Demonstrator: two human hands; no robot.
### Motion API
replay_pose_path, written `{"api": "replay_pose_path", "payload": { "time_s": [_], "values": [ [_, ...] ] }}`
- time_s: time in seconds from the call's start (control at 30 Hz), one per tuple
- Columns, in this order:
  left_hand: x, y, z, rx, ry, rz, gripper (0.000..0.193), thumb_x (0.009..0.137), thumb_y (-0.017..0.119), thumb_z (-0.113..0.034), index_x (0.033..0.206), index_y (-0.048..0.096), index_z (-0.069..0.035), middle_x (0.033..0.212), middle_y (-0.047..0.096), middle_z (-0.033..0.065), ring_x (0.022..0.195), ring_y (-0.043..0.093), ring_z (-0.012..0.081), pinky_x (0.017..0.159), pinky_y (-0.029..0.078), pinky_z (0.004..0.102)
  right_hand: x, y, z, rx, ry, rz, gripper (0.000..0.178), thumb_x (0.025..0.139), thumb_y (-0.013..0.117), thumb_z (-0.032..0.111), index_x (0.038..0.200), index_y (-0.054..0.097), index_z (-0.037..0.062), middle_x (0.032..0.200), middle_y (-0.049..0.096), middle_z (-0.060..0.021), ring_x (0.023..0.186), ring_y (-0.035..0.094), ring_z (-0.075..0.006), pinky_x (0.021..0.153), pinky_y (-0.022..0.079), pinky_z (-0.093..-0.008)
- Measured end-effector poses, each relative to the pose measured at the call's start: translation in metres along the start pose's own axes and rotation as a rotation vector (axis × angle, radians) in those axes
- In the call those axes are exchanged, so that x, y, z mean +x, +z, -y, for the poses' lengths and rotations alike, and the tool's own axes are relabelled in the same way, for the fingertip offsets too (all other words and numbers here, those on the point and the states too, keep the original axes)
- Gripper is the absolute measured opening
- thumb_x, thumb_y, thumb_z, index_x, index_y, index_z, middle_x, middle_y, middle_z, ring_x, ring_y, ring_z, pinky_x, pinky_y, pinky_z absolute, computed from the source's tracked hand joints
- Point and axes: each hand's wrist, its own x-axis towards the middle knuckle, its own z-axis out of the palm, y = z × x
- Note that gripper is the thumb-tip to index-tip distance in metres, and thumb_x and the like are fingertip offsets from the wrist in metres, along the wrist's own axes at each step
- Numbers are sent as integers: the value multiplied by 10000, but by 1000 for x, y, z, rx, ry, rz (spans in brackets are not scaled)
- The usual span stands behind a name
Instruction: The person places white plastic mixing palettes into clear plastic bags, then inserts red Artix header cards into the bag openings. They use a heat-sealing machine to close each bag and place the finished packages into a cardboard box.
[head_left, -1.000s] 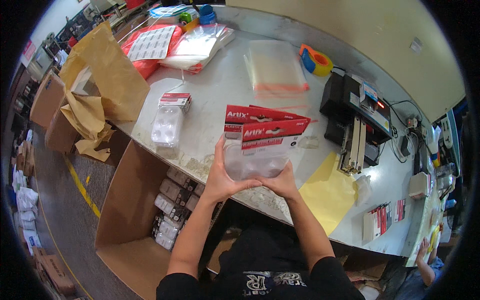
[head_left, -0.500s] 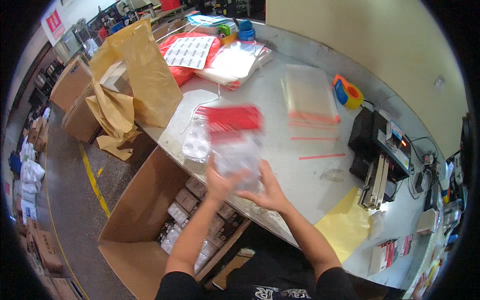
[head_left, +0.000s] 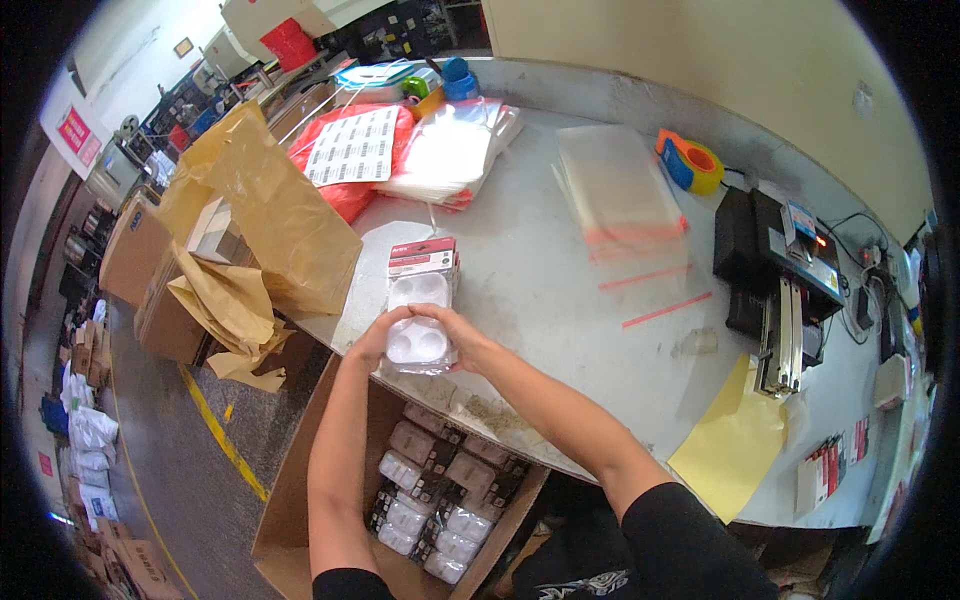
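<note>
At the table's near left edge, a stack of flat packs [head_left: 417, 343] lies with white trays, round hollows, clear wrap and red-and-white header cards. My left hand [head_left: 374, 334] grips its left side. From the right, my right hand [head_left: 457, 334] wraps round the same packs, its fingers reaching over the middle. Both hands are closed on the stack. The undersides of the packs are hidden.
Below the table edge stands an open carton [head_left: 330, 480] with more wrapped packs inside. Brown paper [head_left: 290, 200] rises at left. Clear sleeves [head_left: 615, 185], a tape dispenser [head_left: 690, 165], a black sealing machine [head_left: 775, 260] and a yellow sheet [head_left: 735, 440] are on the table.
The packs, blurred in motion before, now rest in line at the table's left edge. Both my hands have moved left with them, and the view has shifted.
</note>
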Motion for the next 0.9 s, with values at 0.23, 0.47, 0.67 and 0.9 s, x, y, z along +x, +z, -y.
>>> {"api": "replay_pose_path", "payload": {
  "time_s": [0.23, 0.47, 0.67, 0.9],
  "values": [
    [-66, 67, 78, -214, 578, 28, 789, 683, 788, -256, 1340, 412, -33, 1185, 569, 137, 1135, 526, 249, 941, 461, 394, -66, -50, -43, -749, -829, 5, 1245, 576, 874, 386, 1462, 100, -22, 1460, 238, -259, 1373, 265, -356, 1116, 232, -451],
    [-72, 145, 113, -3, 582, 304, 1020, 548, 880, -426, 1352, 408, -11, 1246, 556, 157, 1193, 504, 281, 984, 436, 420, -133, -113, -74, -1207, -819, -50, 1392, 556, 818, 508, 1474, -91, -10, 1520, 68, -289, 1395, 191, -416, 1103, 183, -508],
    [-99, 175, 106, -644, 429, 355, 1125, 507, 879, -480, 1384, 370, 9, 1317, 510, 170, 1235, 481, 304, 1032, 397, 440, -180, -87, -69, -1083, -897, -241, 1208, 636, 792, 404, 1489, 41, -7, 1414, 288, -255, 1288, 344, -389, 1037, 266, -448],
    [-174, 187, 130, -902, 475, 292, 1143, 515, 854, -510, 1399, 353, 15, 1353, 486, 175, 1258, 467, 314, 1057, 376, 450, -278, -42, -74, -821, -883, -282, 411, 736, 688, 147, 1107, 619, -14, 1061, 621, -178, 986, 606, -307, 882, 459, -361]
  ]
}}
